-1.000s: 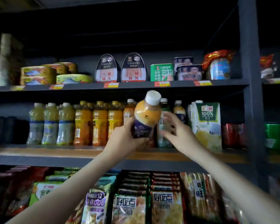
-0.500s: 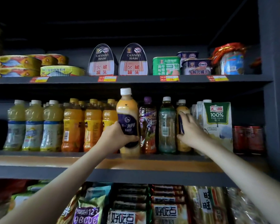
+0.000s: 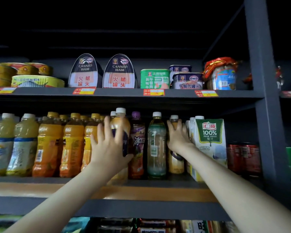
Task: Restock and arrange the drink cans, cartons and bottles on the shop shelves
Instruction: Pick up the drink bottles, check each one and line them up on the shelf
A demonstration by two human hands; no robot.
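A white-capped bottle of orange drink with a dark purple label [image 3: 121, 118] stands on the middle shelf [image 3: 141, 192], between the orange juice bottles [image 3: 49, 142] and a purple-capped bottle [image 3: 137, 142]. My left hand [image 3: 109, 148] presses flat against its front, fingers straight and spread, thumb low by its label. A second bottle of the same drink [image 3: 175, 163] stands right of a green tea bottle [image 3: 156, 142]. My right hand [image 3: 178, 138] grips that second bottle at the shoulder, thumb on its left and fingers on its right. A pear juice carton [image 3: 209, 137] stands just right of it.
Pale yellow bottles [image 3: 23, 140] fill the shelf's left end and red cans [image 3: 244, 157] sit at the right, by the grey upright post [image 3: 265, 115]. Canned ham tins [image 3: 118, 73] and other tins line the shelf above. Snack packets lie on the shelf below.
My left hand brought the purple-label bottle from mid-air down onto the shelf, then released its grip and flattened against it. My right hand moved right from the green bottle to the second orange bottle.
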